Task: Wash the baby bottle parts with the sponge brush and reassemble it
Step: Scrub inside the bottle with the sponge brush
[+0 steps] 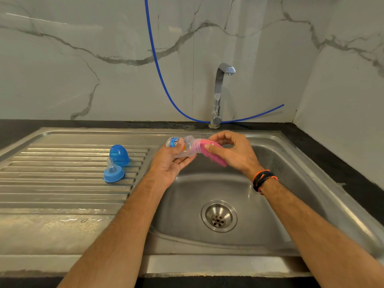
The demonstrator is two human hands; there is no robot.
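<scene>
**Two hands on the bottle, two parts waiting on the drainboard**

Both hands work over the sink (311, 163), at the basin's back-left edge, presumably so that any drips fall into the bowl rather than onto the counter. The left hand (169, 163) cradles the clear baby bottle (182, 147) on its side, thumb over the printed band and fingers curled beneath, mouth turned toward the other hand; laid flat like this, the opening meets the tool squarely. The right hand (232, 151) pinches the pink sponge brush (212, 151) between thumb and fingertips close to the bottle's neck, a short grip that probably gives better control for pushing and twisting. Pink shows through the neck, so the sponge appears to be partly inside.

On the ribbed drainboard, near its right edge beside the basin, the blue cap (119, 154) stands dome-up, and the blue collar with its clear teat (113, 171) sits just in front, close to it or touching. Set there, they stay within reach and can drain. The tap (220, 94) shows no water running. Judging by this, washing is at the bottle stage and reassembly is not yet begun.
</scene>
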